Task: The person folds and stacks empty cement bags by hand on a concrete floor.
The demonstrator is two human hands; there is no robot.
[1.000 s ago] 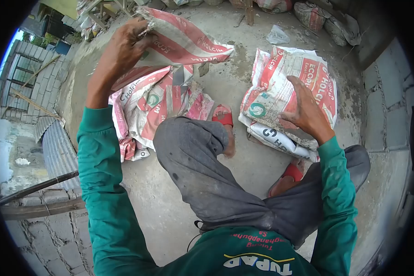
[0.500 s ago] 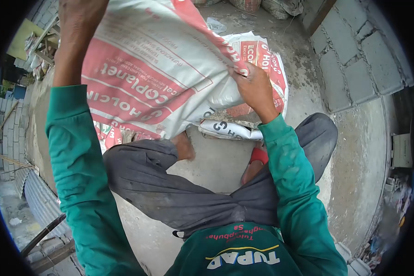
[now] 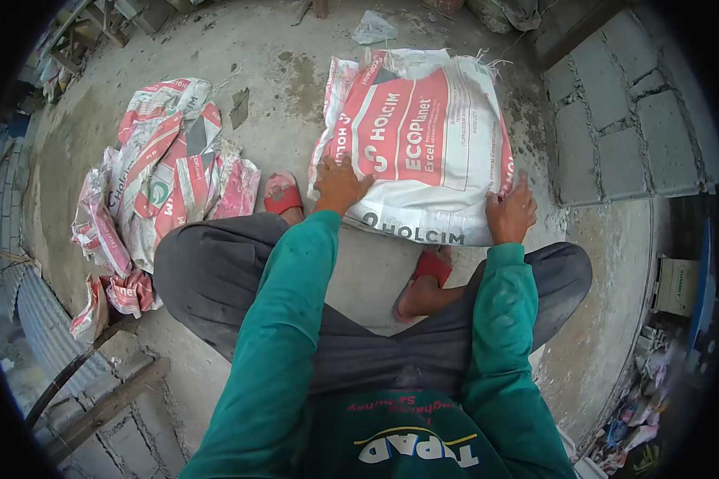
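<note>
Left hand (image 3: 339, 185), fingers spread flat, is being pressed on one flattened cement sack (image 3: 423, 144) lying on the concrete floor (image 3: 295, 72) ahead of the knees; right hand (image 3: 510, 214) is being laid open on its right lower corner. "HOLCIM", "ECOPlanet" and "Excel" are being shown on it. One heap of crumpled sacks (image 3: 160, 191) is lying at left. Two red sandals (image 3: 284, 195) are being worn.

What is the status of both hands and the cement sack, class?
Left hand flat on cement sack. Right hand at its near right corner. Crumpled sack pile apart, left.
</note>
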